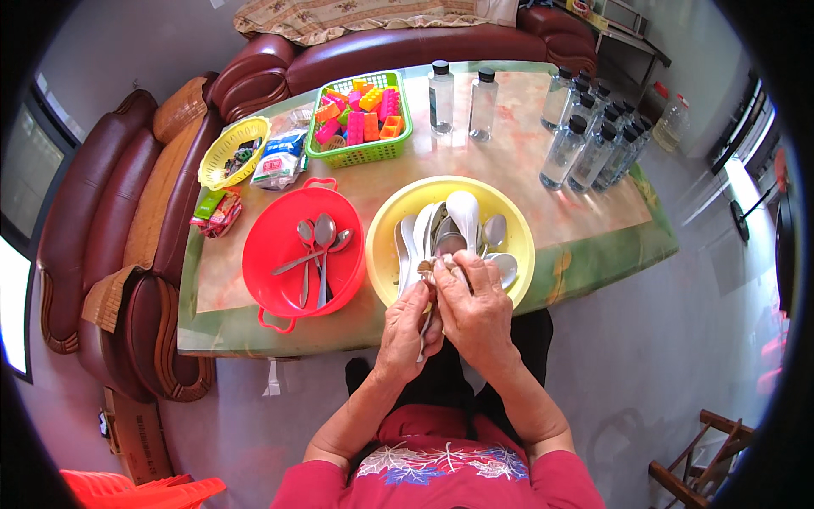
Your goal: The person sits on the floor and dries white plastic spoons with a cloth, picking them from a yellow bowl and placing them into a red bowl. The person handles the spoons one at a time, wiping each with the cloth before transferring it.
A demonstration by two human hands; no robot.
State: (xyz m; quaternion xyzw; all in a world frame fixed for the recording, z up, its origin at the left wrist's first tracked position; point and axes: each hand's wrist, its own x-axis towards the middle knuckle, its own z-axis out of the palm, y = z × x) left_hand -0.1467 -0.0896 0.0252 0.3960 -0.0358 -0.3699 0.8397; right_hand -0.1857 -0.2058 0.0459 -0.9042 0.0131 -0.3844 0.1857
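My left hand [404, 329] and my right hand [476, 307] are close together at the near rim of a yellow basin [387, 222]. A metal spoon [422, 341] is in my left hand, its handle sticking out below the fingers. My right fingers are closed at its upper end, beside a small brownish piece whose kind I cannot make out. White soup spoons [462, 210] and metal spoons [494, 230] lie in the yellow basin, partly hidden by my hands. To the left, a red basin [261, 246] holds several metal spoons [325, 231].
Clear bottles with black caps [563, 153] crowd the table's right; two more [483, 106] stand at the back. A green basket [360, 154] holds toy blocks. A yellow basket [216, 165], a white packet [280, 159] and small colourful packs [219, 212] lie left. Brown sofas [407, 55] stand beyond.
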